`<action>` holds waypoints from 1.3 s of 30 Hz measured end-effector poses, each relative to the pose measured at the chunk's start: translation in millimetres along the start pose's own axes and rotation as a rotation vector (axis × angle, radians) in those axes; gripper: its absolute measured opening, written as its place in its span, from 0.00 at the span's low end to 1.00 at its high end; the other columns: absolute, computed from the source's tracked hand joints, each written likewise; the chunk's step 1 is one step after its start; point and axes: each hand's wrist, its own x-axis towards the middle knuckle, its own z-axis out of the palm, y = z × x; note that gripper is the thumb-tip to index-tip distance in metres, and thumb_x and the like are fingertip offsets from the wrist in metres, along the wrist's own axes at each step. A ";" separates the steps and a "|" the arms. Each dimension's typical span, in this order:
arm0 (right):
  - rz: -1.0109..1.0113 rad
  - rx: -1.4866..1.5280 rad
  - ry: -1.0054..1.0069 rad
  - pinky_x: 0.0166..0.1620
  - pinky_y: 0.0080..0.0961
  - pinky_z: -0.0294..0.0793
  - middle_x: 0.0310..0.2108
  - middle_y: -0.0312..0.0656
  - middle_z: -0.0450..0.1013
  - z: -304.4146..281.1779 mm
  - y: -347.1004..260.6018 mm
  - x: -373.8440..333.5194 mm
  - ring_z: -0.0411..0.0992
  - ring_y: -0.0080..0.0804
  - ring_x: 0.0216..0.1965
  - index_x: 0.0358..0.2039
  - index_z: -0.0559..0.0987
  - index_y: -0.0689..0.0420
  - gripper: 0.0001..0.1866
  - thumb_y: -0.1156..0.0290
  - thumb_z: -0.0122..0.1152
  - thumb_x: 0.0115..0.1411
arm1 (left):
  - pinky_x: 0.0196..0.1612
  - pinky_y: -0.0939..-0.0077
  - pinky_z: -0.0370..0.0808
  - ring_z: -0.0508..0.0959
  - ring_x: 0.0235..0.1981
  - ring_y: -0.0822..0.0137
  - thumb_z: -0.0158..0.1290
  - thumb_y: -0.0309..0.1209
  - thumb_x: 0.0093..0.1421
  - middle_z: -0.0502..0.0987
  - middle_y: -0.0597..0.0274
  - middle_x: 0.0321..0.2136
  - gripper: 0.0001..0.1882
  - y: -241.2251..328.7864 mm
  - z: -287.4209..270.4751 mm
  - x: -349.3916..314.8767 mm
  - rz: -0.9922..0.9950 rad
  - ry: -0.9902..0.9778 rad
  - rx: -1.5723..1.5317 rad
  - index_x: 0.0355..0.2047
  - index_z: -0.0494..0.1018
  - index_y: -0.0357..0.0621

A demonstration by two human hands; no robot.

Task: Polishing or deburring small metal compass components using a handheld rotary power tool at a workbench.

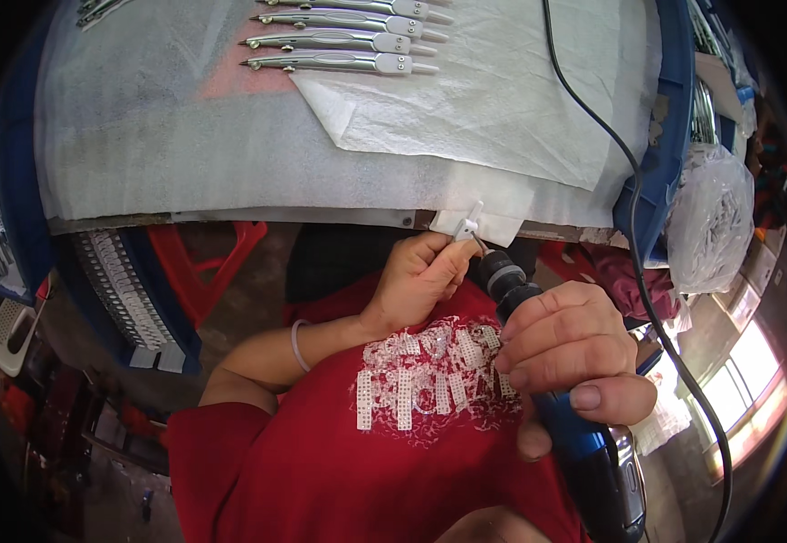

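My left hand (pixel 420 282) is closed in a pinch at the table's near edge. It grips a drawing compass (pixel 467 226); the grey head and white stem show above the fingers, and the rest is hidden. My right hand (pixel 576 348) is wrapped round a blue and black electric screwdriver (pixel 563 421). The tool slants up and left, its black chuck (pixel 495 267) close beside the compass head. Whether the bit touches a screw there is too small to tell. Under the compass a white pad (pixel 500 226) covers the edge.
Several finished-looking silver compasses (pixel 325 63) lie in a row on the table's white foam sheet (pixel 185 172). A black cable (pixel 633 163) hangs down the right side. Blue crates (pixel 660 163) stand at the right, with a plastic bag (pixel 710 217) beside them. A red stool (pixel 199 281) is below left.
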 end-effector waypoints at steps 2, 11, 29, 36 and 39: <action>0.011 0.018 -0.033 0.21 0.27 0.75 0.21 0.47 0.72 -1.5 1.3 1.5 0.73 0.35 0.17 0.34 0.67 0.61 0.21 0.69 0.71 0.49 | 0.21 0.90 0.60 0.64 0.19 0.84 0.49 0.34 0.66 0.68 0.74 0.19 0.12 1.2 0.8 -0.8 -0.012 0.009 -0.009 0.34 0.76 0.37; 0.038 0.016 -0.045 0.21 0.28 0.75 0.19 0.46 0.71 -0.4 3.7 4.5 0.72 0.35 0.17 0.31 0.67 0.62 0.20 0.68 0.71 0.49 | 0.21 0.89 0.61 0.65 0.18 0.84 0.49 0.33 0.65 0.69 0.73 0.19 0.11 2.3 -1.7 1.0 -0.026 0.006 -0.006 0.34 0.76 0.37; 0.296 -0.029 0.001 0.34 0.32 0.75 0.28 0.46 0.72 -28.7 -33.0 -10.2 0.73 0.37 0.29 0.50 0.62 0.60 0.34 0.69 0.72 0.47 | 0.18 0.87 0.59 0.63 0.15 0.82 0.45 0.39 0.67 0.68 0.72 0.18 0.16 -1.0 -4.6 2.2 0.047 -0.112 0.039 0.38 0.74 0.38; 0.837 0.017 0.297 0.29 0.16 0.69 0.25 0.39 0.73 -24.0 -22.7 -19.5 0.71 0.21 0.25 0.43 0.69 0.62 0.24 0.78 0.66 0.45 | 0.17 0.87 0.57 0.63 0.13 0.81 0.36 0.45 0.69 0.72 0.68 0.21 0.23 28.7 -4.1 -20.6 -0.169 -0.373 0.086 0.42 0.72 0.37; 0.900 0.154 0.368 0.26 0.18 0.71 0.23 0.40 0.72 -16.5 -20.2 -23.0 0.72 0.24 0.22 0.43 0.68 0.62 0.21 0.74 0.63 0.48 | 0.19 0.88 0.59 0.65 0.17 0.82 0.40 0.41 0.69 0.71 0.70 0.22 0.17 51.0 2.5 -35.4 -0.080 -0.457 0.258 0.43 0.72 0.41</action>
